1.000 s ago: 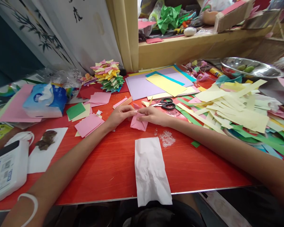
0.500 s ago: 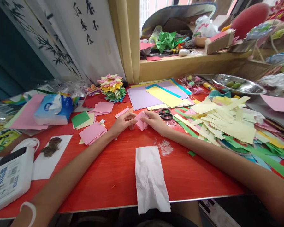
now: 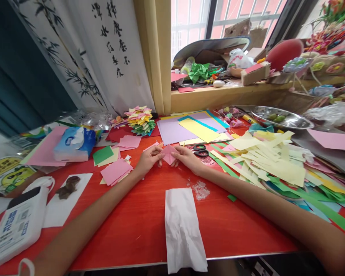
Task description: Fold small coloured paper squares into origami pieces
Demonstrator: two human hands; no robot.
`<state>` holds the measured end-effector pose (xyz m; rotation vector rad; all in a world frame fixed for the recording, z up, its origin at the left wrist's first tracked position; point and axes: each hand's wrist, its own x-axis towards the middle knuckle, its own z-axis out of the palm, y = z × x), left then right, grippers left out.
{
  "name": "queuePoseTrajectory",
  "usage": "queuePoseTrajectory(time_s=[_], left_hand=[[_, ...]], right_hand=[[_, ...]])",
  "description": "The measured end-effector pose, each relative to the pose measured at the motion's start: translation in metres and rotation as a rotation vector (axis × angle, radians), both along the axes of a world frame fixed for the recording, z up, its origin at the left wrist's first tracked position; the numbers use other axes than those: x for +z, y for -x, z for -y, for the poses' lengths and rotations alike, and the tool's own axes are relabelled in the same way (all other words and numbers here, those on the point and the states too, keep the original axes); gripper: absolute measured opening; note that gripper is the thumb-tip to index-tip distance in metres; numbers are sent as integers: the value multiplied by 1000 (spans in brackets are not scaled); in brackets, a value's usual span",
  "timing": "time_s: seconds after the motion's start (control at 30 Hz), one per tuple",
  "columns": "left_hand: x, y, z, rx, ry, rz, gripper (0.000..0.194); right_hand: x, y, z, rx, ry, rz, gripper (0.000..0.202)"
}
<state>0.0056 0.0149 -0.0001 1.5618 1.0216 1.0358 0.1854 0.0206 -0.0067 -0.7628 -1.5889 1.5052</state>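
A small pink piece of folded paper [image 3: 169, 155] is held above the red table by both hands, one at each side. My left hand [image 3: 148, 161] pinches its left edge between thumb and fingers. On the right edge, my right hand [image 3: 186, 158] grips it the same way. Behind my right hand lie black-handled scissors [image 3: 200, 150]. Left of my left hand sits a stack of pink paper pieces [image 3: 116, 171], with a green piece [image 3: 102, 155] beyond it. A layered paper model [image 3: 140, 120] in pink, yellow and green stands at the back.
A white tissue sheet [image 3: 184, 230] overhangs the table's front edge. Cut paper strips [image 3: 270, 157] heap up on the right, near a metal dish [image 3: 293, 122]. To the left are a blue tissue pack [image 3: 74, 145] and a white box [image 3: 18, 222]. Purple sheets [image 3: 172, 130] lie at the back.
The camera view has tilted upward, so the table sits lower and more of the window shows. Both hands keep hold of the pink paper, which now faces the camera more squarely.
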Motion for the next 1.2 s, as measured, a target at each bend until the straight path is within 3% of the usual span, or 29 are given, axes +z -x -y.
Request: queuePoseTrajectory(time_s=[0.17, 0.5, 0.7, 0.97, 1.2], left_hand=[[-2, 2, -2, 19, 33, 70, 24], [0, 5, -2, 23, 120, 145, 19], [1, 2, 0, 50, 60, 170, 13], [-1, 0, 0, -21, 59, 44, 22], [1, 0, 2, -42, 23, 61, 16]], right_hand=[[-1, -1, -4, -21, 41, -92, 27], [-3, -2, -6, -94, 126, -225, 12], [-5, -1, -7, -71, 101, -201, 13], [-2, 0, -3, 34, 18, -73, 20], [-5, -2, -7, -6, 43, -116, 15]])
